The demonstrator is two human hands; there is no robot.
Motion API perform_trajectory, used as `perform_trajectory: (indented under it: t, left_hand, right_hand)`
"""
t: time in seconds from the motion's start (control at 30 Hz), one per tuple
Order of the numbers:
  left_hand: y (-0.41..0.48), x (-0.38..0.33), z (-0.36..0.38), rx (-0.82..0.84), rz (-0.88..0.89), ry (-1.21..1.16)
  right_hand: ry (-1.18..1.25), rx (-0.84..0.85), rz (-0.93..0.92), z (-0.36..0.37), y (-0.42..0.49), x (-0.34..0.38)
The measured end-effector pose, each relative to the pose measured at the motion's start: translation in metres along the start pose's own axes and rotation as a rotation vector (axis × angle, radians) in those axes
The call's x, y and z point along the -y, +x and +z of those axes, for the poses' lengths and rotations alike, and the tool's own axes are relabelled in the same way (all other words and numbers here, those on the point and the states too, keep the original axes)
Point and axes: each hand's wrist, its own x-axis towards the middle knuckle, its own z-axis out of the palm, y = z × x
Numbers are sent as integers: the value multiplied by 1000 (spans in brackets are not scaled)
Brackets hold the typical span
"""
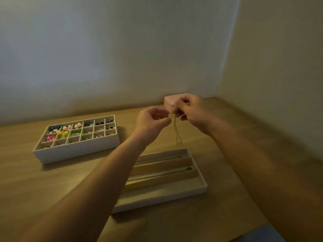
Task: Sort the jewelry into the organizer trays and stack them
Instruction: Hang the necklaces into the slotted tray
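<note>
Both my hands are raised above the wooden table (31,186). My right hand (190,109) pinches the top of a thin gold necklace chain (178,135), which dangles in a loop below it. My left hand (153,119) pinches the same chain close beside the right hand's fingers. Beneath my arms lies a white tray with long slots (201,179); two chains lie in its slots. A white grid tray (78,151) at the left holds several colourful earrings and small pieces in its compartments.
A small pink box (168,100) stands behind my right hand near the back wall. Walls close off the table at the back and the right. A grey-blue object shows at the bottom right corner (272,233).
</note>
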Motion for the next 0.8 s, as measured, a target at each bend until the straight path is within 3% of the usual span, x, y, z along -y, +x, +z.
perform_trajectory:
  t: [0.13,0.5,0.8]
  left_hand:
    - [-10,-15,-8,55,36,-155]
    - [-38,-29,-44,28,-26,-55]
    - [-52,-28,-58,54,-85,-93]
  right_hand:
    - [76,65,-44,11,-5,21]
    - [66,77,-106,23,-25,51]
    - [194,89,-21,29,-33,59]
